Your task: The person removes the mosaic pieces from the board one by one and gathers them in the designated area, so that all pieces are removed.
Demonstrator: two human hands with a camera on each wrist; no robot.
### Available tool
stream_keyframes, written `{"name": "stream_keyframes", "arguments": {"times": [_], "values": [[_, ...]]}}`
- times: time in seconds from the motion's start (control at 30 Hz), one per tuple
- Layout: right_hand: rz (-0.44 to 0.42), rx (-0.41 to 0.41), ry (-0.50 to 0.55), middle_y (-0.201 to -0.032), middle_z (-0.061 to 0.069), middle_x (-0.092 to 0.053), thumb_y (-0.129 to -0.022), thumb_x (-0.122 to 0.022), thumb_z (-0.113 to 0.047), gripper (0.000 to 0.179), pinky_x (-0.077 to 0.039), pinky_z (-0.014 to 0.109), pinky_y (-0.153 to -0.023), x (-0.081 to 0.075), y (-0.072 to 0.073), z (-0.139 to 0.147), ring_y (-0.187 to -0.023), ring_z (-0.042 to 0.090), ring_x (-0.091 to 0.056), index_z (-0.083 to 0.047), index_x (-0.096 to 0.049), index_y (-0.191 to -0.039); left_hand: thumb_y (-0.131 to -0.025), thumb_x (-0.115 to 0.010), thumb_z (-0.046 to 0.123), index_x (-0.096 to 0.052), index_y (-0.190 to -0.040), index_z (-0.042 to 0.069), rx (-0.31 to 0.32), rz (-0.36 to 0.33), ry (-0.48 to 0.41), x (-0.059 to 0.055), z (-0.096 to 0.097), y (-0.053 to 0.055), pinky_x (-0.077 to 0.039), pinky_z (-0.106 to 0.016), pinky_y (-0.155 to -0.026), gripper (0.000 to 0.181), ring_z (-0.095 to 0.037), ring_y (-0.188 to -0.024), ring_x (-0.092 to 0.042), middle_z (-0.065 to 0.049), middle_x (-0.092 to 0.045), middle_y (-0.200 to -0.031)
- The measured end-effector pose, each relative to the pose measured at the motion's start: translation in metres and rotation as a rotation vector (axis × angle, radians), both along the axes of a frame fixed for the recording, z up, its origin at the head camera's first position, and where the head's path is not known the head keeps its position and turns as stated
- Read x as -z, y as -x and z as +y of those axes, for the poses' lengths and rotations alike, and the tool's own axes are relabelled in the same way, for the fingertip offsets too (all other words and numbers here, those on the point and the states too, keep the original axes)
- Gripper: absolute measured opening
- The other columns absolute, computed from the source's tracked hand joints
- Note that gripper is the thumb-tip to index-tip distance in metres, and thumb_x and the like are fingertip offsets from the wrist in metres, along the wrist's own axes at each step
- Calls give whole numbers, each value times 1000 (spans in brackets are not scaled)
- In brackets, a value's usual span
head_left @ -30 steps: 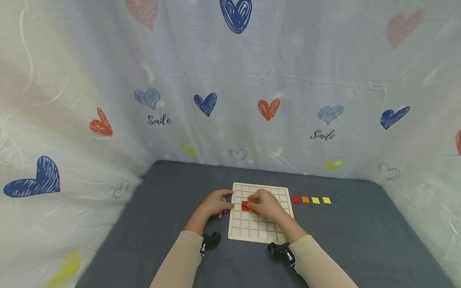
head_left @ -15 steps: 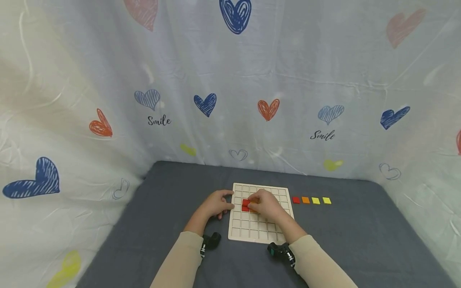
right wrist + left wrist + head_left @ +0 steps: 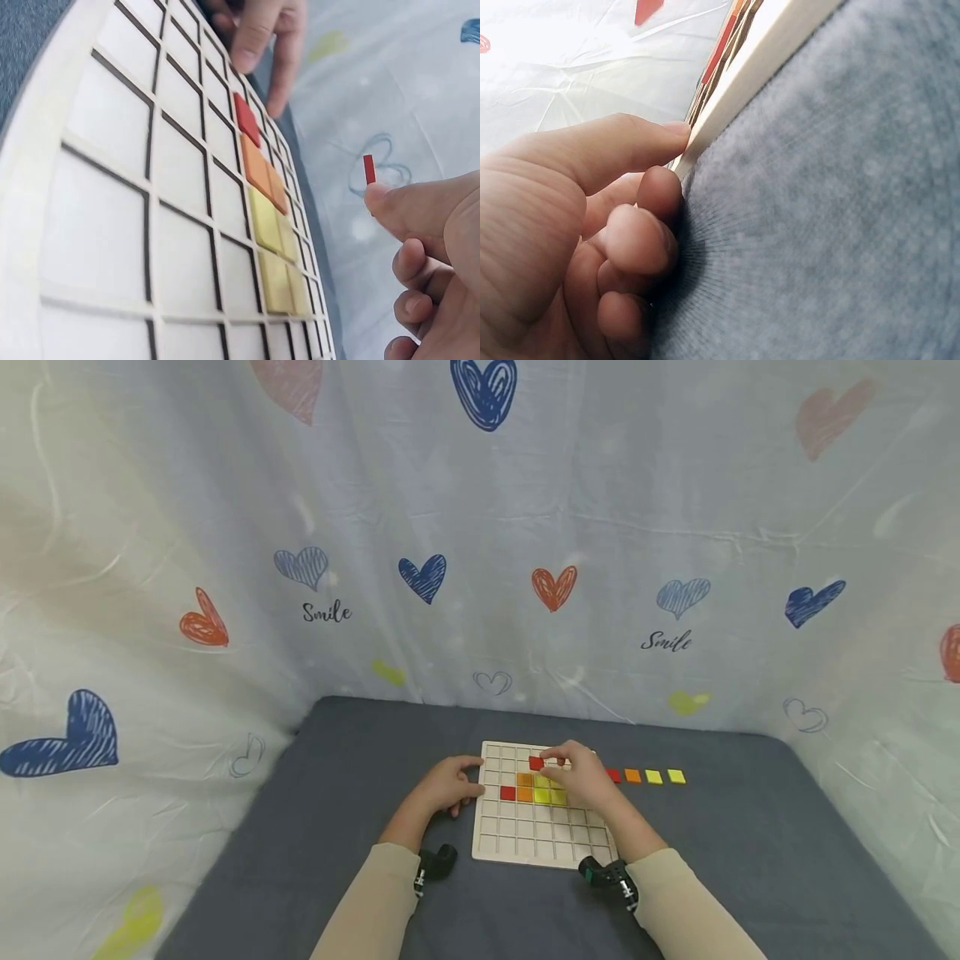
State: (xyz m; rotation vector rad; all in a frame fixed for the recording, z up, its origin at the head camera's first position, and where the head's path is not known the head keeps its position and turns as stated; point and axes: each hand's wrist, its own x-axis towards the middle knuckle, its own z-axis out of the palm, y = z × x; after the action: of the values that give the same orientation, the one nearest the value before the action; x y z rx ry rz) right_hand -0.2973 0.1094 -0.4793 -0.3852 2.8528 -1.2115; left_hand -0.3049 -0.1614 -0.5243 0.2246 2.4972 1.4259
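A pale wooden grid board [image 3: 510, 845] lies flat on the table. My left hand [image 3: 446, 783] rests at its left edge, thumb and index fingertip touching the rim; in the left wrist view the other fingers curl beside it. Between thumb and index finger my right hand [image 3: 588, 778] pinches a square red tile [image 3: 368, 169], held up over the board's far part and seen edge-on in the right wrist view. Set in the cells are another red tile [image 3: 507, 793], two orange tiles [image 3: 256, 166] and several yellow tiles [image 3: 264, 219]. The right hand partly covers the yellow ones in the head view.
Right of the board, a row of loose tiles lies on the dark grey cloth: a red tile [image 3: 614, 776], an orange tile [image 3: 633, 776] and two yellow tiles [image 3: 677, 777]. A white curtain [image 3: 480, 635] printed with hearts hangs behind the table.
My right hand has raised the red tile off the cell area above the other red tile and carried it right and away, uncovering orange and yellow tiles. The left hand stays at the board's edge.
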Motion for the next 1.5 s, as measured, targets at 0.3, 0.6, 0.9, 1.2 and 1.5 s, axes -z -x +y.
{"name": "stream_keyframes", "arguments": {"times": [0.3,0.6,0.9,1.2,1.5], "values": [[60,9,-31,-94,7,-50,-97,-73,-14,30,-34,36,-64,-10,0,38,-83,24,-42,-5,-72,-125,-90,-79,15,-57,-146,9,-8,-1,6,1,0,1,-41,-27,-37,60,-14,-35,-49,-8,-61,-60],[63,61,-63,-101,11,-57,-97,-73,-12,31,-41,37,-64,-12,-6,74,-87,26,-47,-1,-71,-126,-91,-78,16,-57,-147,9,9,13,-11,2,1,-2,-42,-27,-38,60,-14,-35,-48,-7,-60,-60],[59,111,-116,-107,17,-60,-97,-72,-12,30,-44,42,-72,-2,-12,106,-93,31,-52,1,-72,-123,-92,-77,18,-56,-148,10,21,36,8,2,-1,0,-40,-28,-38,60,-15,-36,-49,-8,-61,-60],[30,145,-154,-100,14,-62,-93,-76,-9,32,-44,38,-70,13,-16,122,-87,27,-53,5,-73,-121,-93,-77,20,-54,-150,11,34,30,7,2,-3,0,-41,-30,-39,62,-16,-37,-51,-8,-62,-62],[-21,145,-208,-100,12,-60,-92,-77,-9,28,-47,45,-74,29,-17,123,-88,26,-54,4,-73,-117,-94,-77,21,-53,-151,12,37,24,3,3,-1,2,-40,-28,-39,63,-16,-37,-51,-8,-62,-62]]}}
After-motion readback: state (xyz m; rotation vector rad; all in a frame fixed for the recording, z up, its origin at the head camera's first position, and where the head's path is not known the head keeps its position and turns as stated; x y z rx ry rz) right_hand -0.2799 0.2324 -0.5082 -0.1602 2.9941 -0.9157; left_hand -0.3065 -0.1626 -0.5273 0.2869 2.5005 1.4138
